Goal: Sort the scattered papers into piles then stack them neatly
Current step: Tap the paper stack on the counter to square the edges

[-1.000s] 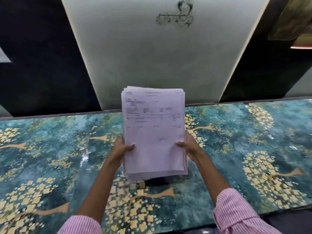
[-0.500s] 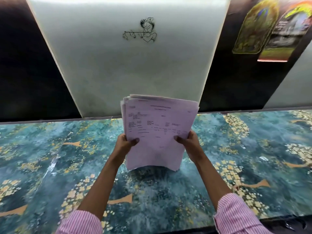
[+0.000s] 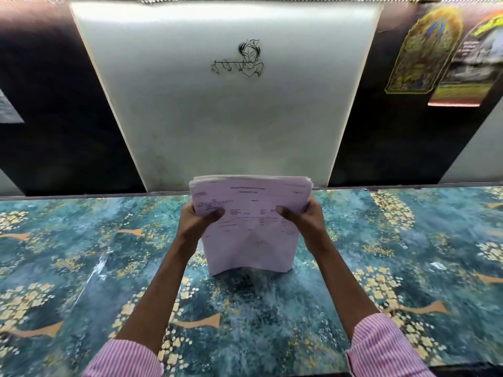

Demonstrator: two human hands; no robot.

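One head-worn wide-angle camera looks forward and down from close above the patterned tabletop (image 3: 81, 268), facing the white wall panel (image 3: 217, 118) straight ahead.

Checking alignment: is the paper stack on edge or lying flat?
The paper stack stands on edge: its bottom meets the table; left hand and right hand grip its sides.

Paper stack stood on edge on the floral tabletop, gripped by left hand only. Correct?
No: both hands grip it. Head view shows the left hand and right hand on either side of the paper stack, stood on edge on the floral tabletop.
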